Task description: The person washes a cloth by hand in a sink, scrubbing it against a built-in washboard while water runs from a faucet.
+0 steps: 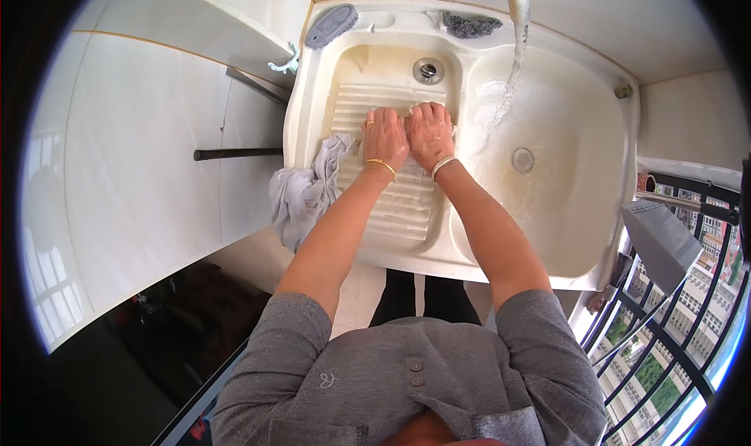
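Observation:
My left hand [385,138] and my right hand [429,135] are side by side on the ribbed washboard [395,203] moulded into the left basin. Both have curled fingers, pressed down on a small pale wet cloth [454,131], of which only bits show around the right hand. Most of it is hidden under my palms. To the left, a light grey cloth [301,199] lies bunched over the basin's edge, its end reaching onto the ridges near my left wrist. A yellow bracelet circles the left wrist, a pale one the right.
Water [512,70] streams from above into the right basin [575,172], which has a drain [522,160]. A grey scrub brush [332,26] and a dark scouring pad [471,26] rest on the back ledge. Barred railings [673,336] stand at right; a dark bar [238,154] juts out at left.

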The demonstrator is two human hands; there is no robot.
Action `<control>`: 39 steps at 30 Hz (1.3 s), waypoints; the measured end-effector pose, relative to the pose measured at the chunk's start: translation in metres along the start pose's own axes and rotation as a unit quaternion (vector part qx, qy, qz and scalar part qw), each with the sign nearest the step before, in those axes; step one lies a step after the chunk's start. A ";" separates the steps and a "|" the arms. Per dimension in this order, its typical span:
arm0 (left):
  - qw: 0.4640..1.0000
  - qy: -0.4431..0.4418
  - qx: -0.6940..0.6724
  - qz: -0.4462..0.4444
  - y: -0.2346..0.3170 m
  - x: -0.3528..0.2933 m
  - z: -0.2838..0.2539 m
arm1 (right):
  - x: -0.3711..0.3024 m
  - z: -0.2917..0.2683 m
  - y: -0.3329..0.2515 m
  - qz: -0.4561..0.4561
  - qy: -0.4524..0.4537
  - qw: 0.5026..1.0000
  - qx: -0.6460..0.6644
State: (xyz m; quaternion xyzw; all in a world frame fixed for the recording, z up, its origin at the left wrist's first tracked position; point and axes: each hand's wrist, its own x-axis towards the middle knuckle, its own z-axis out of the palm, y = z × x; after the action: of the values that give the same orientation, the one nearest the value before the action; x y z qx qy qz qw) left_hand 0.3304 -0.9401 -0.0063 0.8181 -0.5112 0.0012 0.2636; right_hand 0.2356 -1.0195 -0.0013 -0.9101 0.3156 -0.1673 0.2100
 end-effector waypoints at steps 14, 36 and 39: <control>0.998 -0.040 -0.022 -0.040 0.000 0.016 0.007 | 0.012 0.003 0.009 -0.006 -0.002 0.999 -0.035; 0.990 -0.033 -0.134 0.011 0.024 -0.105 -0.020 | -0.113 -0.013 -0.022 -0.060 -0.006 0.997 0.042; 0.997 0.008 -0.070 0.014 0.006 -0.019 0.010 | -0.023 -0.011 0.006 -0.041 -0.041 0.997 -0.057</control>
State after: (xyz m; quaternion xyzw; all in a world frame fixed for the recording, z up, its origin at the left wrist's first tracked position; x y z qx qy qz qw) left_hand 0.3133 -0.9302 -0.0171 0.7903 -0.5194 -0.0245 0.3241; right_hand 0.2110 -1.0117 0.0014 -0.9389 0.2778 -0.1201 0.1636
